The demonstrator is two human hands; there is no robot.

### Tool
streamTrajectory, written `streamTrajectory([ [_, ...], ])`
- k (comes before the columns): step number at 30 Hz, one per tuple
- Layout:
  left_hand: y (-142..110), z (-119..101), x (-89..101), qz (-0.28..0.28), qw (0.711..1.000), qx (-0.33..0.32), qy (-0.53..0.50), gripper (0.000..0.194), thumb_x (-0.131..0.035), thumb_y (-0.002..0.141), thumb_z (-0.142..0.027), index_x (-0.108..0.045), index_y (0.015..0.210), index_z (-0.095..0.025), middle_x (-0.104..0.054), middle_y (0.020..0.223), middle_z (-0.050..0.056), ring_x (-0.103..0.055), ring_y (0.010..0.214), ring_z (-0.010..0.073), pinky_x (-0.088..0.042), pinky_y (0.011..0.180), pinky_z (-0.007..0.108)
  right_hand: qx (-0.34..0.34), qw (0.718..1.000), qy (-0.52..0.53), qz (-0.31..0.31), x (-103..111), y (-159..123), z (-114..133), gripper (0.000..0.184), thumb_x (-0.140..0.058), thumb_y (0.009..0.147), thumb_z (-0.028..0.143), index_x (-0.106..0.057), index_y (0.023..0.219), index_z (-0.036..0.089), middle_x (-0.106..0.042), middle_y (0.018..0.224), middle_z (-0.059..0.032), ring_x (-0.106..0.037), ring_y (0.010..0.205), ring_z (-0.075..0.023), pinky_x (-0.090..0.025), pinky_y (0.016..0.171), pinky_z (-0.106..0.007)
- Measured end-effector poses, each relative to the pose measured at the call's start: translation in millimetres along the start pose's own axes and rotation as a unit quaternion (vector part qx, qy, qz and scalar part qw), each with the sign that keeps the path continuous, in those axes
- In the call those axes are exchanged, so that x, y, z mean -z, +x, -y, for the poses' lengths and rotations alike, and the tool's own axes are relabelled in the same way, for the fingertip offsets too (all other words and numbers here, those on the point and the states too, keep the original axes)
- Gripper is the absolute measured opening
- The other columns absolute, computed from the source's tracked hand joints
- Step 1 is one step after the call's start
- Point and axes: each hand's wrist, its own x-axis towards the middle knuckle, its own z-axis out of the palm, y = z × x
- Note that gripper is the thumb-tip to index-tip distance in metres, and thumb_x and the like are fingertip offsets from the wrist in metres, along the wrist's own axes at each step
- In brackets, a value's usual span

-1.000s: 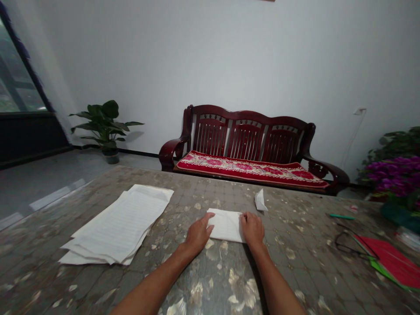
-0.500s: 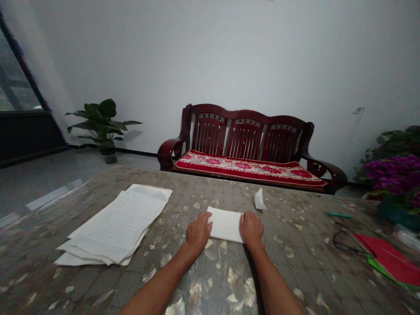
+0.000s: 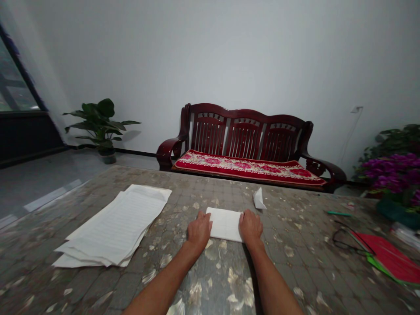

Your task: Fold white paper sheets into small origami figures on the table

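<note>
A folded sheet of white paper (image 3: pixel 225 224) lies on the patterned tabletop in front of me, with crease lines faintly visible across it. My left hand (image 3: pixel 199 229) grips its left end, thumb along the near side and fingers curled at the edge. At the opposite end, my right hand (image 3: pixel 251 225) is closed over the right edge, its fingertips partly hidden. Just beyond the right hand stands a small folded white paper piece (image 3: pixel 259 199), apart from both hands.
A stack of lined paper (image 3: pixel 114 227) lies to the left. On the right are a green pen (image 3: pixel 339 214), black-framed glasses (image 3: pixel 352 240), a red sheet (image 3: pixel 390 256) and purple flowers (image 3: pixel 393 173). Behind the table (image 3: pixel 183 271) stands a wooden bench (image 3: pixel 244 140).
Both hands keep hold of the folded paper at its two ends, almost unmoved. The whole view has shifted very slightly.
</note>
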Motion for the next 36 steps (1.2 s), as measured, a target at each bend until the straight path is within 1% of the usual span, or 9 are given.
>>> streamTrajectory([
  [4,2,1,-0.6,-0.015,1.0,-0.011,0.021,0.03,-0.05,0.094,-0.026,-0.062,0.121,-0.023,-0.061,0.114,0.009,-0.066,0.089,0.0225,-0.051,0.076,0.033,0.001,1.0,0.004,-0.003,-2,0,0,0.026,-0.041,0.097,0.03,-0.063,0.101,0.016,-0.068,0.103,-0.0143,-0.062,0.099,-0.0266,-0.043,0.078,-0.034],
  [8,4,4,-6.7,-0.058,0.996,-0.038,0.051,0.027,-0.052,0.093,-0.024,-0.065,0.117,-0.025,-0.063,0.118,0.01,-0.059,0.107,0.0287,-0.047,0.088,0.041,0.0,1.0,0.001,-0.005,-2,0,1,0.026,-0.041,0.097,0.029,-0.063,0.1,0.016,-0.068,0.103,-0.014,-0.062,0.099,-0.0273,-0.044,0.077,-0.034],
  [12,8,11,-18.2,-0.065,0.98,-0.185,0.025,0.034,-0.049,0.095,-0.021,-0.059,0.127,-0.029,-0.049,0.144,0.007,-0.047,0.128,0.0268,-0.04,0.102,0.042,-0.001,1.0,-0.004,-0.003,-2,0,1,0.025,-0.041,0.097,0.029,-0.063,0.101,0.015,-0.068,0.103,-0.0141,-0.062,0.099,-0.0275,-0.044,0.077,-0.034],
  [14,11,13,-21.9,-0.039,0.964,-0.265,0.0,0.035,-0.048,0.096,-0.02,-0.058,0.128,-0.03,-0.051,0.143,0.005,-0.047,0.128,0.0235,-0.039,0.104,0.039,0.0,1.0,-0.003,-0.004,-2,0,1,0.026,-0.041,0.097,0.029,-0.063,0.101,0.016,-0.068,0.103,-0.0142,-0.062,0.099,-0.027,-0.043,0.078,-0.034],
  [16,12,11,-22.6,-0.017,0.955,-0.297,-0.014,0.034,-0.047,0.096,-0.019,-0.058,0.127,-0.029,-0.056,0.138,0.004,-0.05,0.125,0.0223,-0.039,0.104,0.039,-0.002,1.0,-0.002,-0.002,-2,0,1,0.026,-0.041,0.098,0.029,-0.063,0.101,0.016,-0.067,0.104,-0.0141,-0.062,0.099,-0.0267,-0.043,0.078,-0.034],
  [23,3,-21,-24.5,-0.068,0.98,-0.187,-0.025,0.023,-0.054,0.092,-0.032,-0.061,0.107,-0.017,-0.062,0.111,0.01,-0.055,0.109,0.0252,-0.042,0.097,0.041,0.0,1.0,0.001,-0.005,-2,-1,1,0.026,-0.041,0.097,0.03,-0.063,0.102,0.017,-0.067,0.105,-0.0144,-0.062,0.101,-0.0266,-0.043,0.079,-0.034],
  [26,1,-23,-35.9,-0.077,0.978,-0.191,-0.04,0.029,-0.055,0.091,-0.037,-0.06,0.113,-0.018,-0.058,0.125,0.011,-0.048,0.124,0.0263,-0.035,0.107,0.042,0.0,1.0,0.006,0.005,-2,1,0,0.027,-0.039,0.098,0.031,-0.062,0.102,0.017,-0.067,0.104,-0.0143,-0.062,0.1,-0.0261,-0.043,0.079,-0.034],
  [30,2,-15,-49.1,-0.039,0.974,-0.222,-0.026,0.048,-0.048,0.094,-0.047,-0.048,0.138,-0.027,-0.039,0.152,0.01,-0.027,0.144,0.0301,-0.02,0.116,0.051,0.009,1.0,0.013,0.015,-3,6,-2,0.027,-0.041,0.098,0.031,-0.062,0.103,0.016,-0.069,0.102,-0.0134,-0.064,0.097,-0.0252,-0.043,0.078,-0.033],
  [36,5,-19,-45.0,0.0,0.985,-0.172,-0.012,0.061,-0.039,0.093,-0.058,-0.037,0.148,-0.03,-0.029,0.158,0.01,-0.018,0.147,0.0333,-0.013,0.116,0.057,0.026,0.999,0.032,0.03,2,21,-3,0.023,-0.046,0.095,0.03,-0.064,0.101,0.016,-0.071,0.097,-0.0115,-0.066,0.093,-0.0232,-0.043,0.078,-0.032],
])
